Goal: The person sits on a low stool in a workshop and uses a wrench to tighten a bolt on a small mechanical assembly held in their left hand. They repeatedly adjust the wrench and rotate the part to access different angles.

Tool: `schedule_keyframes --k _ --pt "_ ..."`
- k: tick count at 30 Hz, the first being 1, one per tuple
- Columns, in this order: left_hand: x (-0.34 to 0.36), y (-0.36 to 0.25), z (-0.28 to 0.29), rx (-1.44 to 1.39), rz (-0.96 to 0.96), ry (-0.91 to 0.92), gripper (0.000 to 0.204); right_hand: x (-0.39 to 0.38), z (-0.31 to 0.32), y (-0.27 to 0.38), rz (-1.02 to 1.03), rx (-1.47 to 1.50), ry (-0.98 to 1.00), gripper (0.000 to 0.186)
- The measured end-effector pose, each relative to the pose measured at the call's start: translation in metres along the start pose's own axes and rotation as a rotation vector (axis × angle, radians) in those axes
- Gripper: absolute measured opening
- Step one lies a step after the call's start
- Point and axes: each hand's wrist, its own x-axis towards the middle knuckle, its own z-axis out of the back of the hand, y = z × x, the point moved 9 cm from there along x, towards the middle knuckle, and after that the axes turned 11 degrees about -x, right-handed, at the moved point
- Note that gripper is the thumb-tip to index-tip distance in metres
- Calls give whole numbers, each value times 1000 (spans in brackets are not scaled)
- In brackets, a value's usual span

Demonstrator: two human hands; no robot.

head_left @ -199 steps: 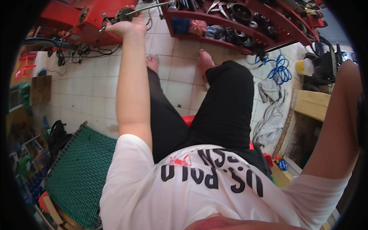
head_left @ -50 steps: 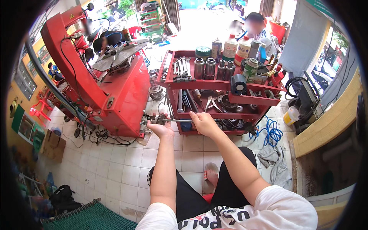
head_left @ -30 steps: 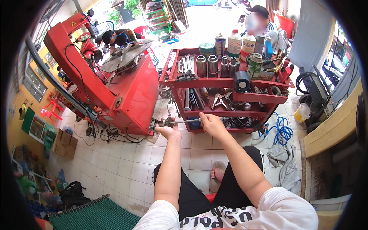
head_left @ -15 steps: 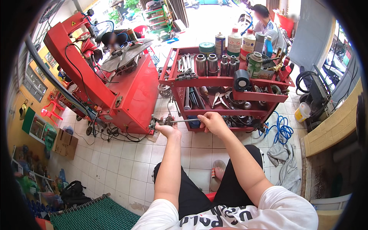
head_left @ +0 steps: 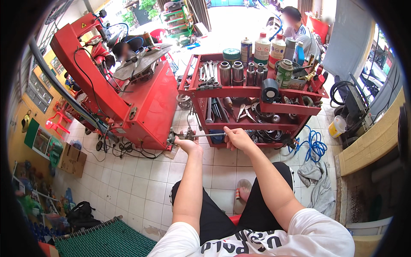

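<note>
Rod (head_left: 209, 135) pinched in right hand (head_left: 237, 139) meets metal part (head_left: 189, 134) cupped in half-curled left hand (head_left: 188, 144), work apparently unfinished.

The left forearm (head_left: 188, 182) points to twelve o'clock; its wrist (head_left: 196, 153) bends so the left grip (head_left: 188, 144) angles toward ten, palm upward, fingers curled. The right forearm (head_left: 269, 174) slants toward eleven, and the right grip (head_left: 239, 139), at three o'clock from the left, has its back uppermost, fingers closed.
</note>
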Motion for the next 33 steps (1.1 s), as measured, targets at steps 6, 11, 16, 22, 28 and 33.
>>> schedule_keyframes --k 6,11,16,22,28,33 --pt "-2 2 -4 8 -10 19 47 5 3 8 222 -23 -84 39" --pt "0 2 1 14 -8 -8 48 6 1 9 293 33 -122 40" --pt "2 1 2 -4 -21 -31 47 10 -4 -7 63 73 -14 48" --pt "1 4 0 19 -7 -13 46 11 0 -7 101 61 -43 43" --pt "3 4 2 42 -8 -12 45 7 2 3 226 56 -77 26" --pt "6 3 4 38 -6 -16 45 5 4 6 219 60 -90 34"
